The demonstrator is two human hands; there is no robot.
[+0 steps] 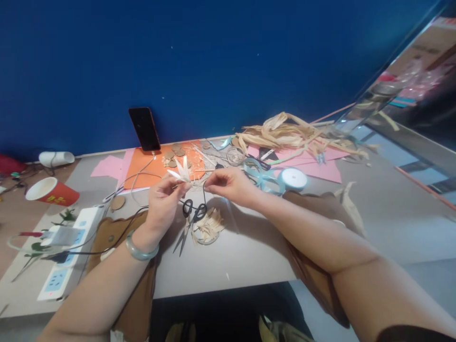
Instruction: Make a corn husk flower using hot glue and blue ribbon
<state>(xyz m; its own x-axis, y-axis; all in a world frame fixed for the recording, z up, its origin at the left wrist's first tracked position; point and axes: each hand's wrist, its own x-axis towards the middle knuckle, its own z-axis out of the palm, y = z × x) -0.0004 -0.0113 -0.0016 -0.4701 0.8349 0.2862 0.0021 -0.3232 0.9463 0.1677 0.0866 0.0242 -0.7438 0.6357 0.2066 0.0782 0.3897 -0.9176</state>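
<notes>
Between thumb and fingers, my left hand pinches a small flower of pale corn husk, its pointed petals spreading upward. Close by on the right, my right hand is closed in a pinch on a thin dark strand; where the strand leads is hard to make out. Below the hands lie black-handled scissors, blades slightly apart and pointing toward me. They rest beside a round piece covered with husk petals on the grey table.
A phone leans against the blue wall. Orange paper holds round wooden slices. Dried husks, a ribbon spool and pink paper lie right. A power strip and red paper cup are left.
</notes>
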